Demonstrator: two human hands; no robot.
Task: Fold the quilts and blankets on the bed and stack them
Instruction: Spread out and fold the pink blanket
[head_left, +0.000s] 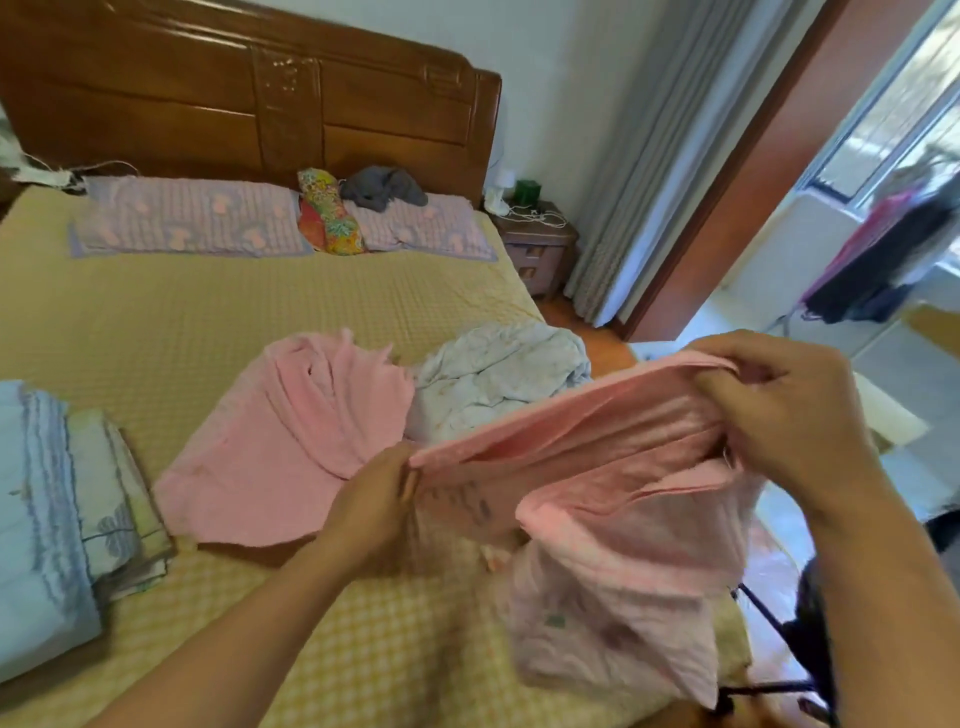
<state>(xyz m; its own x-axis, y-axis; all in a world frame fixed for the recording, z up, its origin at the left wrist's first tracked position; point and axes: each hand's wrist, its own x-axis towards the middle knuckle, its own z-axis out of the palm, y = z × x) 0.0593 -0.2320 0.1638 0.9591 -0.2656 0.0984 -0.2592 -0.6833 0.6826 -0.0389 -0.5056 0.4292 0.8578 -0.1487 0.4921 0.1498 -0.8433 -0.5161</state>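
Left hand and right hand each pinch an end of the pink quilt, held stretched above the bed edge, rest sagging; risk: bunched layers slip from either pinch and the fold skews or drops floorward.

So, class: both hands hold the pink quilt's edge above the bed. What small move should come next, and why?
Probably draw the hands apart to pull the edge taut. The left hand and right hand both pinch the pink quilt, but it sags and bunches between and below them, so it cannot yet fold cleanly.
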